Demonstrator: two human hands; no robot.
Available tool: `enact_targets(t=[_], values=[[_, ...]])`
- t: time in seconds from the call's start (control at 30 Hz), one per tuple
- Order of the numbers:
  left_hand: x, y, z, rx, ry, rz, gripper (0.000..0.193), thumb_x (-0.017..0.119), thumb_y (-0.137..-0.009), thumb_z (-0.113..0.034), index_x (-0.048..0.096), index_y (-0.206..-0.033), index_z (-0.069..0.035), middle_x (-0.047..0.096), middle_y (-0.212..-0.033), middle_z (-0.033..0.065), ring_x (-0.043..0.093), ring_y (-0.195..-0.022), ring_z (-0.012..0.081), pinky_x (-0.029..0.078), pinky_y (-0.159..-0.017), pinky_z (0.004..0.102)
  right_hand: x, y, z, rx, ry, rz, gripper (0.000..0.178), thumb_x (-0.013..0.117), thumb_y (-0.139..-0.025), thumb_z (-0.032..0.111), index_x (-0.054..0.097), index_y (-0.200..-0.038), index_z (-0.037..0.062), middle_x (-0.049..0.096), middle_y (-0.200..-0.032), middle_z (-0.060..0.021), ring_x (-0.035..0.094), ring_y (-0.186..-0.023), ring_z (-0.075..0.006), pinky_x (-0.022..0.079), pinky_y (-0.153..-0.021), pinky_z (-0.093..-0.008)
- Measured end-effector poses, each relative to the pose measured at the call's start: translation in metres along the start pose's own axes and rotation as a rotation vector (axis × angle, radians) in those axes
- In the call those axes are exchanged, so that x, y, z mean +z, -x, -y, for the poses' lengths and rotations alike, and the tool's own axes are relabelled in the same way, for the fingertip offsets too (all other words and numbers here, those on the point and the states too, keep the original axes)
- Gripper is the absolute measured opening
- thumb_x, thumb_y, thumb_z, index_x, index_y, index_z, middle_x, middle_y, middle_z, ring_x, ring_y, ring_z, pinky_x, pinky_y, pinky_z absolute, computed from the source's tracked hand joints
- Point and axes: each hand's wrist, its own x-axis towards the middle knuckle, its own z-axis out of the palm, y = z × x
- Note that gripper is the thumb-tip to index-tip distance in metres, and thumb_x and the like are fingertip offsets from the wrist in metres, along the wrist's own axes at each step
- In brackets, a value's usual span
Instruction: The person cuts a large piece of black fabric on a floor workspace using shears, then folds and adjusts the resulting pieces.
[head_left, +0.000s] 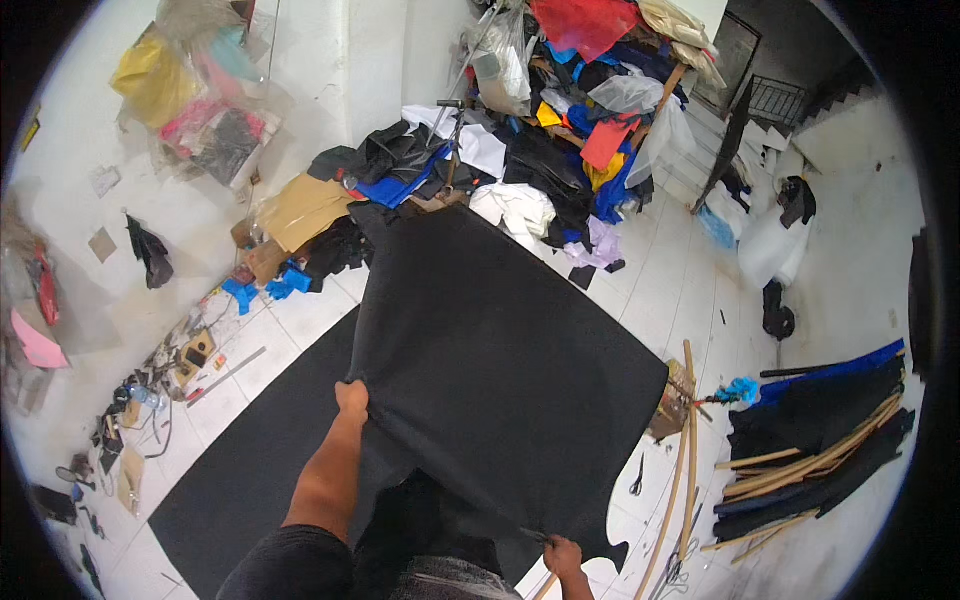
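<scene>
Fingers of left hand (351, 398) were clamped on near-left edge of black fabric sheet (500, 370), right hand (563, 556) pinching its near-right edge w/ sheet lifted over black floor mat (250, 470). Looked like mid-spreading; next move needs even tension both sides, clear of scissors (637, 478)

White tiled floor (690, 290); white wall (90, 140) at 10 o'clock. Heap of coloured scraps (560, 110) at 12 o'clock. Staircase (800, 100) at 2 o'clock. Wooden strips (685, 470) at 4 o'clock. Daylight even.
</scene>
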Motion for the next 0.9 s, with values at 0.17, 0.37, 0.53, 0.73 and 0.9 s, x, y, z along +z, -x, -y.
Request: enact_targets(t=[0.17,0.37,0.53,0.73,0.9], values=[[-0.166,-0.053,0.086,0.033,-0.009,-0.172,0.051,0.051,-0.088,-0.01,0.045,-0.131,0.016,0.051,-0.134,0.0318,0.054,-0.122,0.0404,0.042,-0.102,0.0414,0.083,0.128,0.05,-0.243,-0.082,-0.045,0.028,0.058,-0.089,0.027,0.071,-0.099,0.005,0.067,-0.08,-0.0173,0.063,-0.072,-0.0352,0.052,-0.07,-0.0438],[-0.295,-0.007,0.12,0.043,-0.138,-0.059,0.046,0.056,-0.084,-0.01,0.05,-0.123,0.014,0.056,-0.127,0.0316,0.057,-0.118,0.0405,0.043,-0.1,0.0409,0.195,0.264,0.049,-0.139,-0.022,-0.038,0.033,0.06,-0.085,0.032,0.07,-0.102,0.0049,0.068,-0.092,-0.0213,0.065,-0.078,-0.0388,0.054,-0.074,-0.047],[-0.447,0.008,0.15,0.158,-0.262,-0.085,0.037,0.058,-0.082,-0.013,0.053,-0.111,0.008,0.062,-0.106,0.031,0.062,-0.104,0.0449,0.048,-0.088,0.0497,0.186,0.345,0.16,-0.005,-0.06,0.192,0.029,0.056,-0.08,0.025,0.068,-0.085,-0.0004,0.067,-0.087,-0.0285,0.064,-0.087,-0.0505,0.052,-0.08,-0.0546],[-0.577,0.018,0.217,0.065,-0.274,0.013,0.038,0.054,-0.088,-0.016,0.046,-0.116,0.008,0.058,-0.119,0.038,0.056,-0.114,0.0515,0.046,-0.095,0.0525,0.211,0.451,0.201,-0.183,0.244,0.377,0.029,0.054,-0.083,0.024,0.069,-0.085,-0.0014,0.068,-0.086,-0.0283,0.064,-0.083,-0.0511,0.051,-0.076,-0.059],[-0.673,0.024,0.246,0.078,-0.161,0.071,0.038,0.053,-0.089,-0.015,0.045,-0.118,0.009,0.058,-0.118,0.037,0.057,-0.112,0.0513,0.046,-0.095,0.0522,0.25,0.517,0.21,-0.063,0.339,0.477,0.031,0.055,-0.083,0.026,0.07,-0.093,0.0006,0.067,-0.092,-0.0305,0.066,-0.089,-0.048,0.053,-0.08,-0.0558]])
